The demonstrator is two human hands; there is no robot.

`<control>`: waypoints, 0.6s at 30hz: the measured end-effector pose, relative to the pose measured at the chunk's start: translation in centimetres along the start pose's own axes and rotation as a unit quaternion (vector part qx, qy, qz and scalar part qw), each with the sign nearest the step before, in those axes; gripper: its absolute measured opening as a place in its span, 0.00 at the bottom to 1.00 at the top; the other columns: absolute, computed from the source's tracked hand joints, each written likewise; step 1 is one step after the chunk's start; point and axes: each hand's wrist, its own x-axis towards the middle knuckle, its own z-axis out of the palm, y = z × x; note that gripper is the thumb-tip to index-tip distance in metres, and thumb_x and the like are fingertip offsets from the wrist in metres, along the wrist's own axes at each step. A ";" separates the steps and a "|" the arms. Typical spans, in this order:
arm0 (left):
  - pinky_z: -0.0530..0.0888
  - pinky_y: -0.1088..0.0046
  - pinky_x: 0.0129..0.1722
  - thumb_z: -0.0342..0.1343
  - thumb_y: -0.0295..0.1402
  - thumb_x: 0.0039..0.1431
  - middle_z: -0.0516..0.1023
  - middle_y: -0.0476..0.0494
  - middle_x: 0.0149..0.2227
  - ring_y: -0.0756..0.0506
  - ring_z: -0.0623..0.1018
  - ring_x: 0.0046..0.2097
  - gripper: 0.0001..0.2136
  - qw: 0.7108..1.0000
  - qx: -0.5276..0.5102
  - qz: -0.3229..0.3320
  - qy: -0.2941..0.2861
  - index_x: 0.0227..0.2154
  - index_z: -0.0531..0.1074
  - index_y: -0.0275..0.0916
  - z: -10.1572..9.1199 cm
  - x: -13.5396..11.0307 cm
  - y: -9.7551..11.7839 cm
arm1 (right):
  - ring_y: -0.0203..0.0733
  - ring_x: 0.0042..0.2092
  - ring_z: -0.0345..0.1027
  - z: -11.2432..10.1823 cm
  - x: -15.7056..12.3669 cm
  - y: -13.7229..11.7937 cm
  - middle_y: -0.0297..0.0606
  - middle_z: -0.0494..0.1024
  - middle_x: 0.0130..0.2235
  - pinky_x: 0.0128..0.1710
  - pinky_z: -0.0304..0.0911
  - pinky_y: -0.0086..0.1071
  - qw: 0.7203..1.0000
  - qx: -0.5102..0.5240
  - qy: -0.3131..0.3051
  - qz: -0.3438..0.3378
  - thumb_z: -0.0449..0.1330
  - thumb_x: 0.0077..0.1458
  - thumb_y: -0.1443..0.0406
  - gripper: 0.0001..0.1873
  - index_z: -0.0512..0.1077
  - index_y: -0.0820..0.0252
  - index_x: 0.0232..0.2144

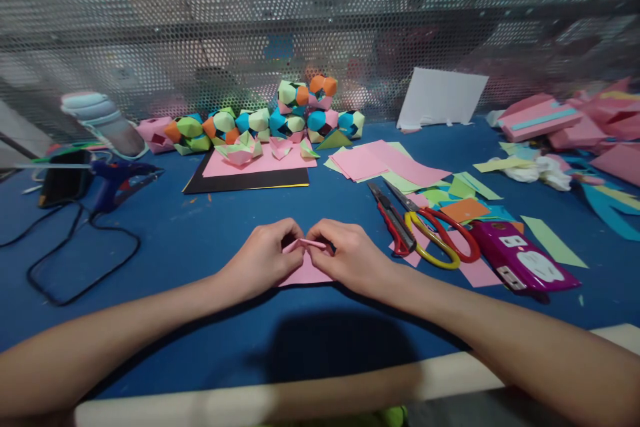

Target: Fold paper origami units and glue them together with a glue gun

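A small pink paper sheet (306,271) lies on the blue table (200,240) in front of me, its far edge folded up. My left hand (263,257) pinches that folded edge from the left, fingers curled. My right hand (350,257) pinches the same edge from the right. The two hands nearly touch over the paper.
Two pairs of scissors (425,227) and a purple power strip (523,260) lie to the right. Loose coloured paper sheets (385,163) and folded paper balls (280,117) sit behind, a blue glue gun (117,177) with a black cable at left, a perforated metal screen at the back.
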 end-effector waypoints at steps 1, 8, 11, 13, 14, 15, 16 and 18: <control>0.60 0.78 0.24 0.51 0.29 0.52 0.69 0.55 0.22 0.53 0.65 0.25 0.04 1.000 -0.003 -0.006 -0.004 0.25 0.68 0.37 0.0 0.0 0.1 | 0.32 0.26 0.59 -0.1 0.0 0.0 0.33 0.70 0.25 0.26 0.53 0.26 1.000 -0.002 -0.004 0.002 0.55 0.52 0.71 0.04 0.68 0.62 0.26; 0.60 0.78 0.23 0.52 0.34 0.52 0.70 0.53 0.21 0.52 0.64 0.24 0.08 0.998 -0.033 -0.055 0.004 0.22 0.69 0.36 -0.5 0.2 0.2 | 0.33 0.29 0.65 -0.9 0.6 -0.5 0.34 0.76 0.27 0.28 0.56 0.26 0.994 0.050 -0.035 0.088 0.58 0.52 0.70 0.05 0.74 0.63 0.29; 0.60 0.77 0.23 0.52 0.36 0.52 0.70 0.52 0.20 0.52 0.64 0.24 0.10 0.996 -0.045 -0.071 -0.007 0.22 0.70 0.36 -0.8 0.3 0.4 | 0.32 0.26 0.63 -1.4 0.8 -0.5 0.32 0.76 0.24 0.27 0.55 0.26 0.987 0.081 -0.058 0.123 0.56 0.54 0.68 0.09 0.76 0.63 0.29; 0.60 0.77 0.22 0.52 0.37 0.52 0.69 0.52 0.20 0.52 0.64 0.24 0.10 0.996 -0.050 -0.077 -0.017 0.22 0.70 0.36 -0.9 0.4 0.6 | 0.31 0.25 0.62 -1.7 0.9 -0.4 0.32 0.75 0.23 0.26 0.55 0.25 0.982 0.106 -0.071 0.142 0.56 0.55 0.68 0.10 0.77 0.64 0.29; 0.60 0.77 0.23 0.53 0.38 0.51 0.69 0.52 0.20 0.52 0.64 0.24 0.11 0.995 -0.051 -0.079 -0.021 0.22 0.70 0.36 -0.9 0.4 0.7 | 0.31 0.26 0.62 -1.9 0.9 -0.4 0.32 0.75 0.23 0.26 0.55 0.25 0.979 0.118 -0.077 0.149 0.56 0.54 0.68 0.10 0.78 0.64 0.28; 0.60 0.77 0.23 0.53 0.38 0.51 0.69 0.52 0.20 0.52 0.64 0.24 0.11 0.995 -0.052 -0.082 -0.024 0.22 0.71 0.36 -1.0 0.4 0.7 | 0.32 0.26 0.63 -2.0 1.0 -0.3 0.32 0.75 0.24 0.26 0.56 0.25 0.976 0.127 -0.082 0.154 0.57 0.53 0.67 0.10 0.78 0.64 0.28; 0.60 0.77 0.23 0.53 0.38 0.51 0.69 0.51 0.20 0.51 0.64 0.25 0.11 0.995 -0.053 -0.084 -0.024 0.22 0.71 0.36 -1.0 0.4 0.8 | 0.32 0.27 0.64 -2.1 1.1 -0.3 0.32 0.76 0.24 0.26 0.56 0.25 0.975 0.133 -0.089 0.157 0.58 0.53 0.67 0.09 0.78 0.64 0.28; 0.60 0.77 0.23 0.53 0.39 0.51 0.70 0.51 0.20 0.51 0.64 0.25 0.11 0.994 -0.056 -0.086 -0.024 0.22 0.71 0.36 -1.0 0.4 0.9 | 0.33 0.27 0.65 -2.3 1.3 -0.3 0.33 0.77 0.25 0.26 0.57 0.26 0.972 0.137 -0.105 0.160 0.59 0.52 0.64 0.10 0.79 0.63 0.29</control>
